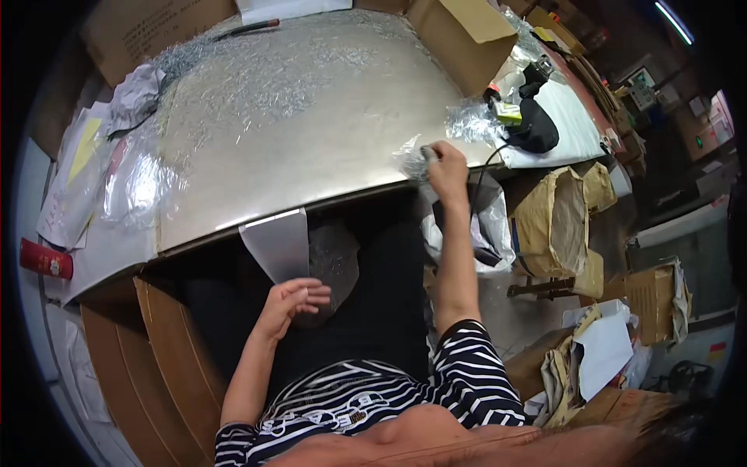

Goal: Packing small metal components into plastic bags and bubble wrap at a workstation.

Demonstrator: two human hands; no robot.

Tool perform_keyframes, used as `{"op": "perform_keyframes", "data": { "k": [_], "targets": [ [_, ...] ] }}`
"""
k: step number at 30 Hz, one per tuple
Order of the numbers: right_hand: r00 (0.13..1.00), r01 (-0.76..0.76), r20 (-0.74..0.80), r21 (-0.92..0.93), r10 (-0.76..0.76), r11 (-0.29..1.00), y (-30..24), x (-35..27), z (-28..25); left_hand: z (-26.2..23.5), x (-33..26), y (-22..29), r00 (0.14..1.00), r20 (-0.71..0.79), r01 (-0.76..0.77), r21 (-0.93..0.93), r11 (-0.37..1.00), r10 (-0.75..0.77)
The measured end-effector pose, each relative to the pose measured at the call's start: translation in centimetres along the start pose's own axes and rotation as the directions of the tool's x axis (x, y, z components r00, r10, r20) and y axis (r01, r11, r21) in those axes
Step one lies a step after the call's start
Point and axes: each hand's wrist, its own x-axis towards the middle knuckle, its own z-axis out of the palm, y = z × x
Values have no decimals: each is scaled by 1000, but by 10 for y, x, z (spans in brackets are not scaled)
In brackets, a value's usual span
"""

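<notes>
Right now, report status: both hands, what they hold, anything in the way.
Left hand holds a clear bag of small metal parts below the table edge. Right hand grips a crumpled clear bag on the metal tabletop. Black handheld device and cable nearby.

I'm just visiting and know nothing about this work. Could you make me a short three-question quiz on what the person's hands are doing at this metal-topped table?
1. True or false: the right hand rests at the near edge of the metal table, on a small clear plastic bag.
2. What is the left hand holding? A) a red can B) a clear bag of small metal parts below the table edge C) a cardboard box
3. Fill in: scattered over the far part of the tabletop are many small ____ pieces.

Key: 1 true; 2 B; 3 metal. The pieces are too small to identify.
</notes>
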Motion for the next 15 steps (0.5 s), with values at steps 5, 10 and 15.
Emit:
{"op": "perform_keyframes", "data": {
  "k": [5, 10, 15],
  "targets": [
    [977, 128, -138, -246, -165, 961, 91, 54, 2, -11, -19, 15, 992, -126, 20, 75, 997, -11],
    [985, -29, -156, -564, -71, 826, 52, 79, 7, -41, -39, 77, 697, -337, -305, 658, 688, 632],
    [857, 349, 321, 213, -402, 913, -79, 91, 88, -92, -34, 155, 452, -75, 337, 937, -92, 889]
  ]
}}
